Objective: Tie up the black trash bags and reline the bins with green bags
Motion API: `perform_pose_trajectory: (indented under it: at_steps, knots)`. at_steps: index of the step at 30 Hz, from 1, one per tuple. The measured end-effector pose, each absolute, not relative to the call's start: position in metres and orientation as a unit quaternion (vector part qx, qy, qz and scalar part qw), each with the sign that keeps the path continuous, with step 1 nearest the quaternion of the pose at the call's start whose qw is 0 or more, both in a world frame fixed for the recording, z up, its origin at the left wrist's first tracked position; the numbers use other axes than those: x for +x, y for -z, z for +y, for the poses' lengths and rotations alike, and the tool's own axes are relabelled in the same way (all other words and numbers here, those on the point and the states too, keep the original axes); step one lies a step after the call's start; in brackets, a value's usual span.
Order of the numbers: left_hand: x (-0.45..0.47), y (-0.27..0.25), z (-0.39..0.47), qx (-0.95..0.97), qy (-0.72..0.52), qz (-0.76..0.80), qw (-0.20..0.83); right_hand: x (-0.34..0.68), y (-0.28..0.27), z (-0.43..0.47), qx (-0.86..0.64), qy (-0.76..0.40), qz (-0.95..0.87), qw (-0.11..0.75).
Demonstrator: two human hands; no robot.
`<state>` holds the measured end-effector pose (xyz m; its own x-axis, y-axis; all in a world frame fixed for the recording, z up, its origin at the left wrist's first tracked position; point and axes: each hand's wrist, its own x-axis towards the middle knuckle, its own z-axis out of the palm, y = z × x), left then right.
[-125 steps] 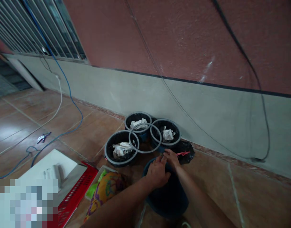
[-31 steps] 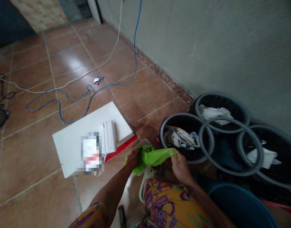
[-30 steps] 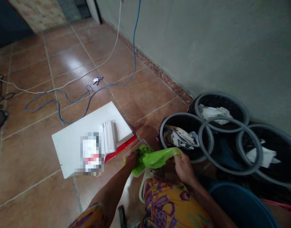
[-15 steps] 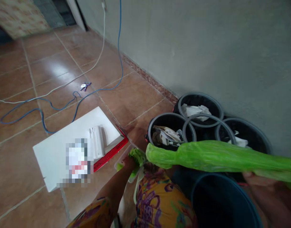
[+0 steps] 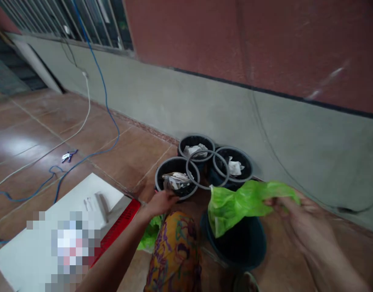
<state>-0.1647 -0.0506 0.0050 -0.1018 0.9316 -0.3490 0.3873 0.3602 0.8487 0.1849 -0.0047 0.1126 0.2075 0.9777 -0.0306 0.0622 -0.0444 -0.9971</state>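
Observation:
A bright green plastic bag (image 5: 245, 198) hangs in front of me, bunched at one end in my right hand (image 5: 291, 205), which is closed on it. Its loose end spreads over the mouth of a blue bucket (image 5: 261, 247). My left hand (image 5: 163, 202) reaches forward near the rim of a black-lined bin (image 5: 158, 187); its fingers look extended and a little blurred, with nothing visible in them. Below that wrist lie more green bags (image 5: 150, 235), partly hidden by my forearm and patterned clothing.
Two other lined bins (image 5: 181, 147) (image 5: 250, 172) with paper scraps stand by the wall. A loose grey ring (image 5: 210, 187) lies across the bins. To the left are a white board (image 5: 92, 184) with a white packet (image 5: 97, 211), a red basket edge (image 5: 121, 227), keys (image 5: 69, 155) and a blue cable (image 5: 98, 152).
My view has swung right and up. The green bag, earlier stretched long across the bins, is now shorter and held over the bucket. My left hand has left the green bags and moved toward the bins.

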Motion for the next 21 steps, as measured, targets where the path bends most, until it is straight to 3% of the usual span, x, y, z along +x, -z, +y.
perform_pose_trajectory:
  at_steps: [4,7,13,21]
  knots:
    - [-0.078,-0.105,-0.016,0.637,-0.301,0.515,0.488,0.191,-0.122,-0.017,-0.574,-0.414,-0.547,0.447]
    - [0.003,-0.132,-0.008,0.726,-0.302,0.427,0.446,0.201,-0.127,-0.024,-0.550,-0.410,-0.610,0.397]
    - [0.083,-0.089,-0.007,0.769,-0.234,0.450,0.388,0.248,-0.107,-0.036,-0.543,-0.319,-0.686,0.365]
    - [0.075,-0.056,0.009,0.746,-0.214,0.553,0.303,0.272,-0.060,-0.041,-0.595,-0.326,-0.539,0.499]
